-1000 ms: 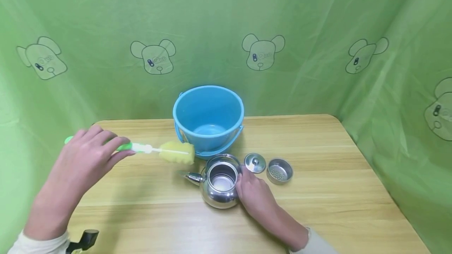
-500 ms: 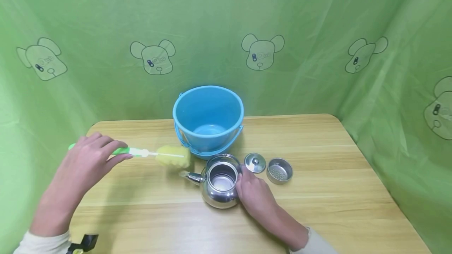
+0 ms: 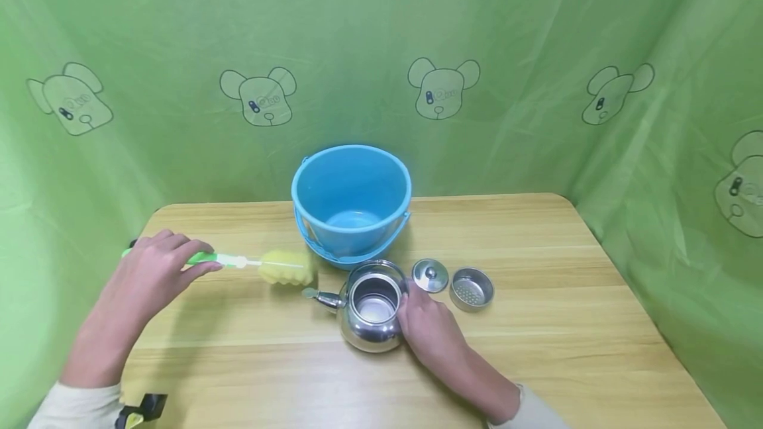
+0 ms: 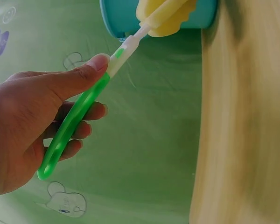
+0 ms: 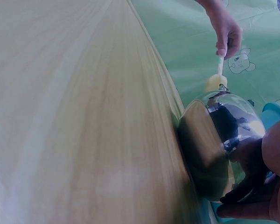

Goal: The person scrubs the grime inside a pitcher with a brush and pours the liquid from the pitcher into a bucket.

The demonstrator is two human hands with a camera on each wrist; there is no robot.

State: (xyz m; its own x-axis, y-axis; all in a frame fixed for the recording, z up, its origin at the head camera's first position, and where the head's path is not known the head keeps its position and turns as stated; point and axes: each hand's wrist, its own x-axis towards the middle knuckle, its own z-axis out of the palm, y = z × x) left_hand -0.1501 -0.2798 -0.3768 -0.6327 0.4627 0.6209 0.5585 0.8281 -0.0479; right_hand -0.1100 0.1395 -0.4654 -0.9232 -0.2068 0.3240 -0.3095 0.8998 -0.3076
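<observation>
My left hand (image 3: 157, 267) grips the green handle of a sponge bottle brush (image 4: 79, 112), thumb laid along its white neck. The brush's yellow sponge head (image 3: 286, 267) points right, held above the table just left of the kettle's spout. A shiny steel kettle (image 3: 372, 333) stands lidless on the table, its round mouth facing up and its spout toward the brush. At the kettle's right side my right hand (image 3: 432, 326) holds its handle, which the fingers mostly hide. In the right wrist view the kettle's polished body (image 5: 224, 135) fills the space beside the fingers.
A blue bucket (image 3: 352, 240) with its handle hanging down stands behind the kettle. To the right lie a small steel lid (image 3: 430, 275) and a perforated strainer cup (image 3: 472, 288). Green curtain (image 3: 357, 32) encloses the wooden table (image 3: 566, 323) at the back and sides.
My left hand has lowered slightly, and the sponge head has drawn left, away from the bucket and the spout. The right hand and kettle have stayed in place.
</observation>
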